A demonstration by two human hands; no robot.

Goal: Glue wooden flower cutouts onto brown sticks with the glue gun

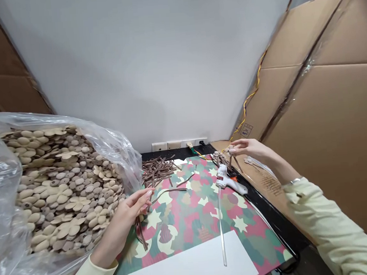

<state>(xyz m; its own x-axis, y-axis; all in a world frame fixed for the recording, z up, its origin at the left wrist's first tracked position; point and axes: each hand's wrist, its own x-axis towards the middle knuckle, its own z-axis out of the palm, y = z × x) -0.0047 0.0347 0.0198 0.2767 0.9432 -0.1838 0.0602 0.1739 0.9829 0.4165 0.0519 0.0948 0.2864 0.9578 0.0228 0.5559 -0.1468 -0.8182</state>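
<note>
My left hand (126, 218) lies at the mouth of a big clear plastic bag (2, 181) full of beige wooden flower pieces (63, 185). Its fingers are pinched round brown strips (141, 234) that hang down over the patterned mat. My right hand (248, 148) reaches to the far right of the table, fingers closed on a small assembled wooden flower with strips (221, 158). A white glue gun (226, 180) with a long clear glue stick (221, 223) lies just below that hand.
A pile of brown strips (157, 169) sits at the back of the colourful star-patterned mat (193, 221). A white sheet (187, 268) lies at the front. Cardboard panels (328, 122) lean on the right. A power strip (177, 144) and yellow cable (256, 89) run along the wall.
</note>
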